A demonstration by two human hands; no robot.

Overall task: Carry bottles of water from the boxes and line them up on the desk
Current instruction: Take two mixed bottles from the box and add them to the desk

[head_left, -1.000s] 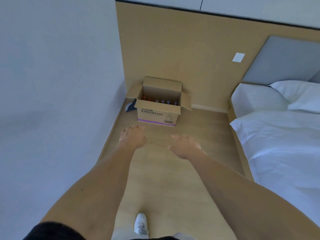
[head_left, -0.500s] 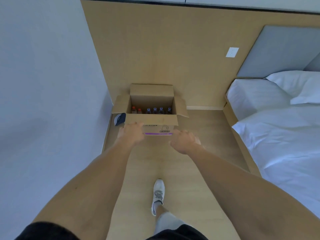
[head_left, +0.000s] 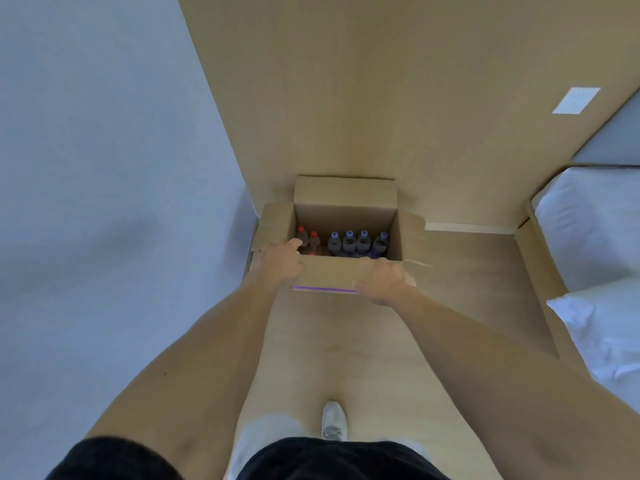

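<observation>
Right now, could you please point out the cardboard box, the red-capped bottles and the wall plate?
cardboard box (head_left: 329,273), head view, near front wall.
red-capped bottles (head_left: 313,240), head view, shoulder of the right one.
wall plate (head_left: 575,100), head view, centre of its face.

Pale grey wall (head_left: 104,168), wood-panelled wall (head_left: 363,98), light wood floor (head_left: 346,341), white bed (head_left: 595,237)
</observation>
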